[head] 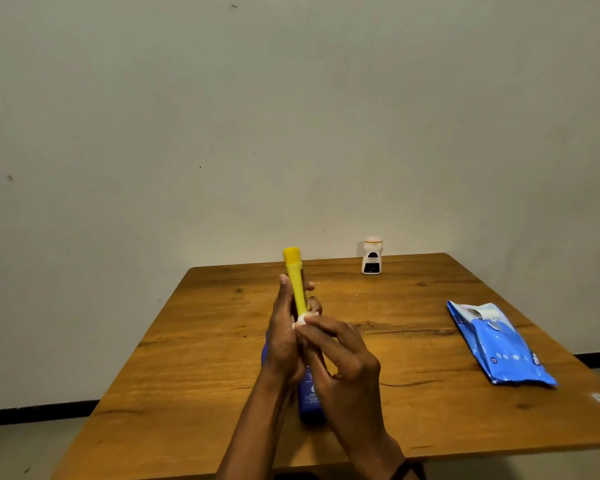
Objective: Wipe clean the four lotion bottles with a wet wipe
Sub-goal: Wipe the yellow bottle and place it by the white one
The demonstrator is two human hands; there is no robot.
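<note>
Hands meet above the middle of a wooden table, and we look down on them from head height. We see the left hand wrapped around a slim yellow bottle, fingers curled behind it and the thumb along its near side, so the bottle stands almost upright with its yellow cap at the top. We see the right hand with its fingertips pinched closed on a small wad of white wet wipe, pressed against the lower part of the yellow bottle where the left hand grips it.

Below the hands, a blue bottle lies flat on the table, partly hidden by the wrists, so we cannot read its label. At the far edge of the table, near the plain wall, a short white bottle with a dark label stands upright, well apart from the hands. To the right, a blue pack of wipes lies flat, its white opening flap toward the far end. We can make out only these three bottles.
</note>
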